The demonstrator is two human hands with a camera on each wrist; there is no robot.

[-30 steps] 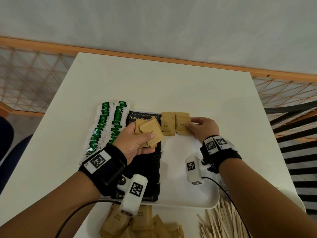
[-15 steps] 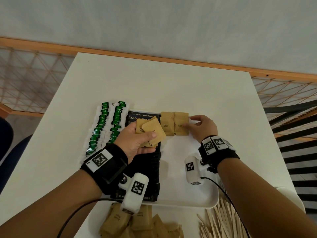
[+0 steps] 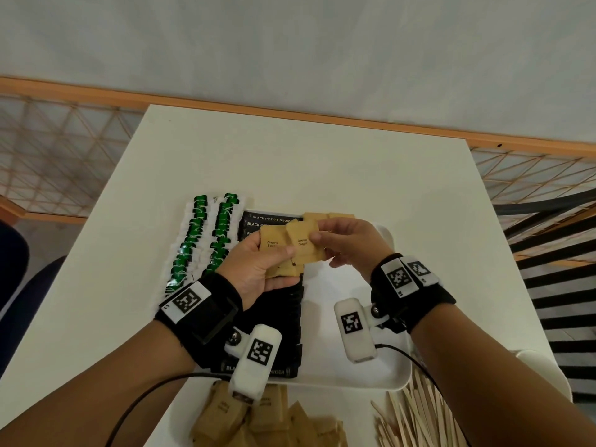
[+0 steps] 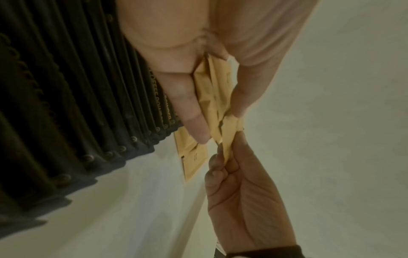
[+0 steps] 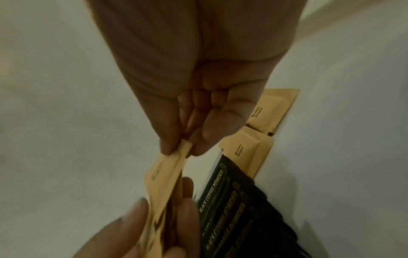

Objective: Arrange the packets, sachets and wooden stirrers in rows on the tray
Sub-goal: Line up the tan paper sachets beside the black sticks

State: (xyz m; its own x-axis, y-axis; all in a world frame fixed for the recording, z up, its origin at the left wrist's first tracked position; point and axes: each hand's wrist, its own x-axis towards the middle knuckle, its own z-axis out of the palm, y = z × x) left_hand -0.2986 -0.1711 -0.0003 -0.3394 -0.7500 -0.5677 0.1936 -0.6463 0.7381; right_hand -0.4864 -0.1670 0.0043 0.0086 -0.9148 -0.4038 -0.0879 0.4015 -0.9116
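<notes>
Over the middle of the tray [image 3: 398, 379], both hands raised and meeting. Left hand [image 3: 258, 272] curled round a fanned stack [image 3: 280, 250] of brown sugar sachets, thumb [image 3: 283, 253] pressed across the front, fingers [image 4: 192, 111] behind. Right hand [image 3: 350, 241] pinching the top sachet [image 3: 304, 245] by its right edge between thumb and forefinger, remaining fingers [image 5: 198, 108] folded into the palm; seen from the right wrist as one corner of the sachet [image 5: 167, 167] clamped at the fingertips, the rest of it still lying against the stack in the left hand [image 5: 154, 227]. On the tray, at its far edge, two placed sachets [image 3: 325, 217] lying flat side by side, just behind the hands, also visible from the right wrist [image 5: 251, 150]. Left of those, a column of black coffee packets [image 3: 267, 221] overlapping one another from the far edge to the near edge of the tray, partly hidden under the left wrist. Further left, at the tray's left side, two columns of green-and-white sachets [image 3: 209, 233]. On the desk [image 3: 290, 162], off the near edge of the tray, a loose heap of brown sachets [image 3: 274, 421], and near the desk's near right corner a pile of wooden stirrers [image 3: 416, 417]. Right part of the tray bare white.
</notes>
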